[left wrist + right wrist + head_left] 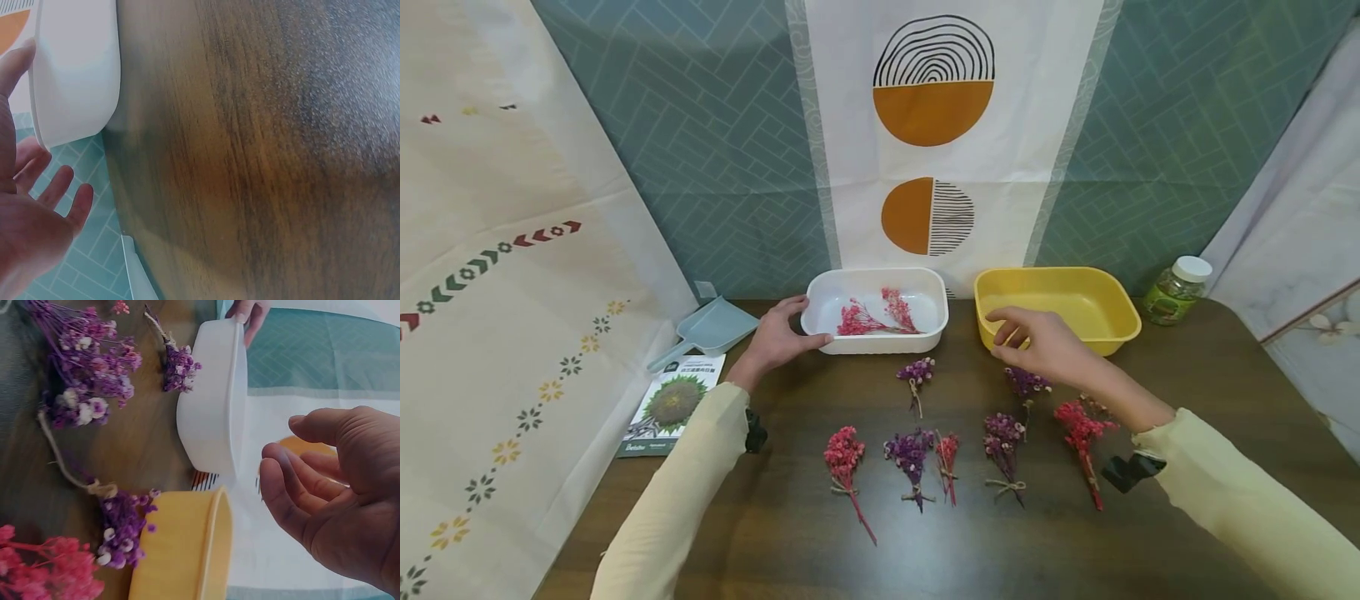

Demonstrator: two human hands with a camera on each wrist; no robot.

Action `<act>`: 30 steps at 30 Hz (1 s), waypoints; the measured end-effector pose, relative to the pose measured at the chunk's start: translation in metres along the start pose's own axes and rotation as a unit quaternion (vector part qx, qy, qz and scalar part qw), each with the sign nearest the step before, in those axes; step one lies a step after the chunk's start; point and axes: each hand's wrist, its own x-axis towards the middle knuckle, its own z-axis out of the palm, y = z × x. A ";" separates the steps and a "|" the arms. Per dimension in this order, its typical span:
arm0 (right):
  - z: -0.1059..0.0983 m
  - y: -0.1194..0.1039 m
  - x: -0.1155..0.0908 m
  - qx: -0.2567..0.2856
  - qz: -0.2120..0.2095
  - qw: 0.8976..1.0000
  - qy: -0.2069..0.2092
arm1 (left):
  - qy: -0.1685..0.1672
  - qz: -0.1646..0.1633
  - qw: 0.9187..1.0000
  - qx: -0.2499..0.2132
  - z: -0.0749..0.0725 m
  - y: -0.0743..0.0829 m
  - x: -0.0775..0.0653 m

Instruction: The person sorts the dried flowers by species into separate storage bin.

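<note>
My left hand (778, 333) holds the left end of a white plastic tub (880, 343), thumb on the front rim and a finger at the far corner; its other fingers hang loose in the left wrist view. Two pink dried-flower sprigs (880, 321) lie inside the tub. Over the front left of a yellow tub (1097, 312) hovers my right hand (1037, 337), fingers loosely bent, nothing between them. Below it lie purple dried-flower bunches (1003, 437) and a pink bunch (1081, 429). A small purple bunch (916, 375) lies just in front of the white tub.
Nearer me lie a pink bunch (845, 458), a purple bunch (912, 457) and a small pink bunch (947, 458). A blue-grey dustpan (718, 325) partly covers a printed seed packet (673, 404) at left. A lidded jar (1177, 292) stands at the back right.
</note>
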 end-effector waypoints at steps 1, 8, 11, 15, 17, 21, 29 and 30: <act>-0.001 0.001 -0.003 0.001 0.003 1.000 -0.001 | 0.000 0.000 1.000 -0.001 0.000 0.000 0.000; -0.004 0.004 -0.024 0.012 0.006 1.000 0.000 | 0.000 -0.003 1.000 -0.001 -0.001 0.000 -0.001; -0.001 0.004 -0.029 0.012 0.006 1.000 0.007 | -0.001 -0.001 1.000 -0.002 -0.002 0.001 0.000; 0.004 0.001 -0.036 0.029 -0.001 1.000 0.012 | -0.002 -0.002 1.000 -0.006 -0.003 0.003 -0.001; 0.008 -0.002 -0.040 0.034 -0.010 0.999 0.015 | -0.002 -0.002 1.000 -0.008 -0.003 0.004 -0.001; 0.018 -0.009 -0.047 0.036 -0.011 0.999 0.010 | -0.001 -0.001 1.000 -0.010 -0.003 0.004 -0.001; 0.035 -0.025 -0.054 0.074 0.028 0.996 -0.031 | -0.003 -0.001 1.000 -0.009 -0.002 0.002 -0.001; 0.038 -0.026 -0.054 0.079 0.033 0.996 -0.034 | -0.003 -0.002 1.000 -0.009 -0.002 0.001 -0.001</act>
